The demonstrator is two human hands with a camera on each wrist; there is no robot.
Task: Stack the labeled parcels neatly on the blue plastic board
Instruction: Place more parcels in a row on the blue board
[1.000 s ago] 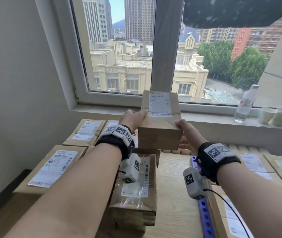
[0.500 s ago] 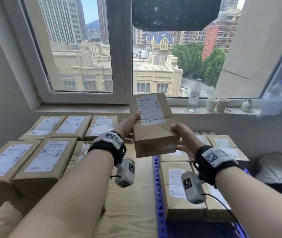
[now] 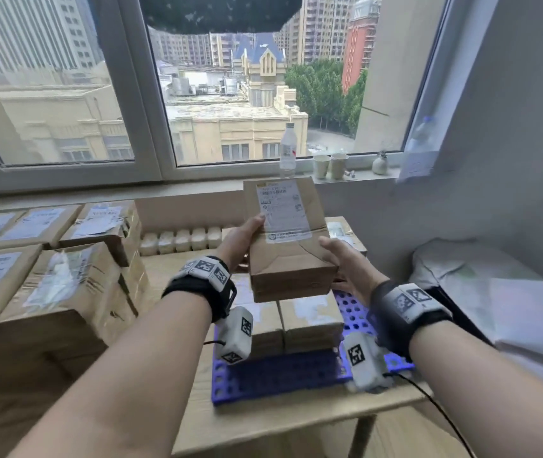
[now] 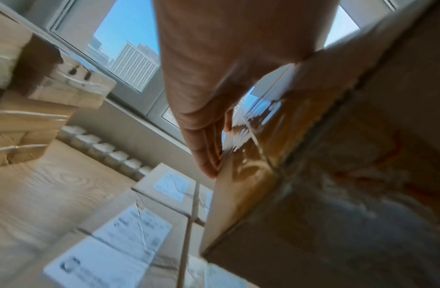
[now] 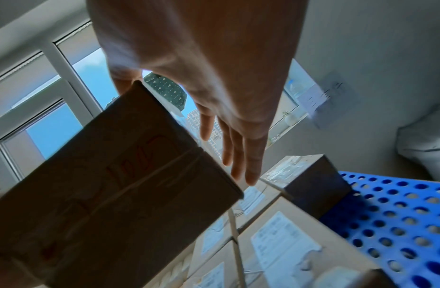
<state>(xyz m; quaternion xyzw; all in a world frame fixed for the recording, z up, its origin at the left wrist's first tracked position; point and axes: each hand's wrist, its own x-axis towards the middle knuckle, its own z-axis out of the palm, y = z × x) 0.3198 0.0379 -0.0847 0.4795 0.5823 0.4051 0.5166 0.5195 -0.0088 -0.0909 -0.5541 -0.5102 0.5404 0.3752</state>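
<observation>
**Parcel held between both hands above the blue board**

Stacked cartons [image 3: 49,285] fill the left. The left hand [image 3: 243,241] presses straight fingers against the labeled parcel [image 3: 288,246], label up, in the air above the parcels [image 3: 309,320] already lying on the blue plastic board [image 3: 280,378] on the tabletop [image 3: 296,421]. The right hand [image 3: 346,264] supports its right side, fingers extended.

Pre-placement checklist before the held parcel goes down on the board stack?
1. Both hands on held parcel: ok; left hand and right hand press opposite sides.
2. Label facing up: ok.
3. Parcel level: not ok, tilted.
4. Parcel over the stacked parcels on the blue board: ok.
5. Free board space on the right: ok.
6. Stack top flat: cannot tell, partly hidden.
</observation>
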